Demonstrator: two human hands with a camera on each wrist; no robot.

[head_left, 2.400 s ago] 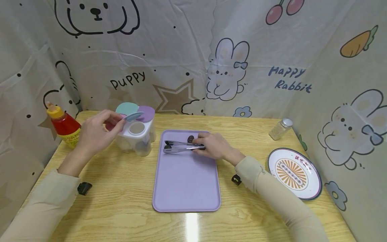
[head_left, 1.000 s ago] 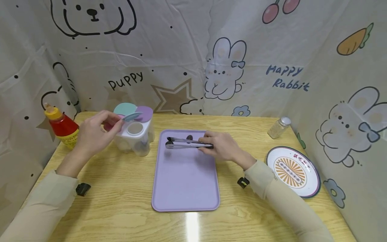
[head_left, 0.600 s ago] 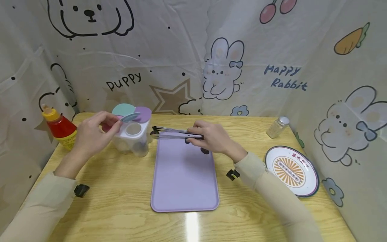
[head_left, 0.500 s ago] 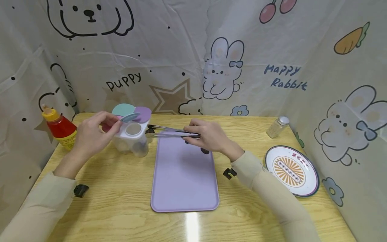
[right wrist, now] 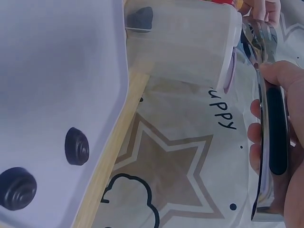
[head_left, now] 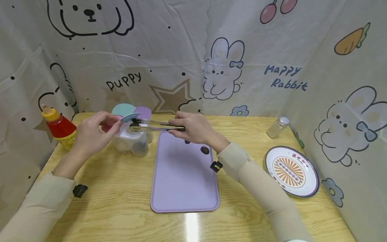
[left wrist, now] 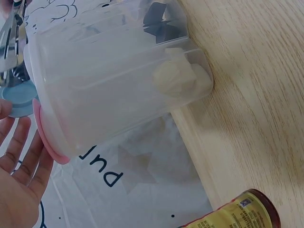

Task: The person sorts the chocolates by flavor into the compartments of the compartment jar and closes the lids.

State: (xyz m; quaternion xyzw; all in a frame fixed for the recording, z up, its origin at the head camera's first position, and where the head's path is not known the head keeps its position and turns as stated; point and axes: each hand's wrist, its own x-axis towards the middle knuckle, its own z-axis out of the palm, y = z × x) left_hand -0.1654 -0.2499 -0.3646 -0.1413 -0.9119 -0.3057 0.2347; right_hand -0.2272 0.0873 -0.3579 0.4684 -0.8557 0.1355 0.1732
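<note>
My left hand point(head_left: 96, 132) pinches the light-blue flip lid point(head_left: 130, 117) of a clear container with several lidded compartments point(head_left: 139, 146), keeping it raised. My right hand point(head_left: 196, 129) grips metal tongs point(head_left: 158, 126) with dark handle grips point(right wrist: 277, 128). Between the tong tips is a dark round piece point(head_left: 134, 125), over the uncovered round opening. The lavender tray point(head_left: 184, 181) bears two more dark swirled pieces, one near its right edge point(head_left: 205, 150) and one partly hidden at the back point(head_left: 187, 141). In the left wrist view, pale lumps point(left wrist: 178, 76) lie inside one compartment, dark ones point(left wrist: 161, 23) in another.
A red-and-yellow squeeze bottle point(head_left: 60, 129) stands left of the container, close to my left hand. To the right are a glass shaker with a metal cap point(head_left: 277, 127) and a patterned plate point(head_left: 291, 171). A printed cloth point(head_left: 181, 50) surrounds the table.
My right hand lifted the tongs with the dark piece off the tray and carried them left, over the container opening. My left hand stays at the raised blue lid.
</note>
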